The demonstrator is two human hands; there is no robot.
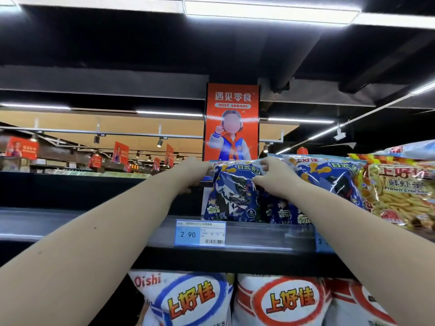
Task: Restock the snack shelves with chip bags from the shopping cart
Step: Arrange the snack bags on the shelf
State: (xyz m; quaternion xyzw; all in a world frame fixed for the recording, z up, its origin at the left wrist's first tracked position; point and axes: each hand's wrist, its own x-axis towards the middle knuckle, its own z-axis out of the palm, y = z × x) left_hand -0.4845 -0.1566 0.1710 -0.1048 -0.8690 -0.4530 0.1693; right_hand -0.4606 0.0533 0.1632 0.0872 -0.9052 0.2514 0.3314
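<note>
Left hand (197, 167) and right hand (274, 178) gripped one blue chip bag (231, 201).
Neighbour bags (329, 182) touched its right side at the shelf (113, 231) front edge.

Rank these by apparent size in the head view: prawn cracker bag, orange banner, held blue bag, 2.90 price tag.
1. prawn cracker bag: largest, though cut off by the frame edge.
2. orange banner and blue bag: these look alike. The banner hangs farther back, so I leave them unranked.
3. price tag: smallest.
</note>
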